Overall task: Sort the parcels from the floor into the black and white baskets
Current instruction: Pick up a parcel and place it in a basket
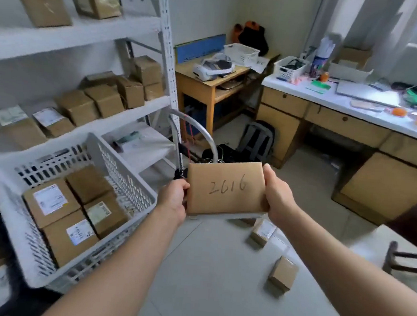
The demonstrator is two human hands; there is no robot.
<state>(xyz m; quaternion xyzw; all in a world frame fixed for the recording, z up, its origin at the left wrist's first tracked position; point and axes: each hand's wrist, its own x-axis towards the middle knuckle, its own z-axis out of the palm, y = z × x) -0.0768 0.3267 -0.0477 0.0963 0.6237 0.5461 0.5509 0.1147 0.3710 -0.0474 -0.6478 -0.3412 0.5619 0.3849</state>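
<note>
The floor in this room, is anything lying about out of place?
Yes. A labelled parcel and a plain parcel lie loose on the floor, apart and at different angles, while others sit packed in the white basket. They look unsorted, not damaged. The left hand and right hand grip a parcel marked 2616.

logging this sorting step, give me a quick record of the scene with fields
held parcel: brown, broad face to camera, handwritten 2616, raised above the floor
left hand: grips its left edge
right hand: grips its right edge
white basket: at left, four parcels visible inside, three with labels showing
labelled floor parcel: on the floor below the held parcel
plain floor parcel: on the floor, nearer the camera, apart from the labelled one
shelves: behind the basket, holding more brown boxes
</note>
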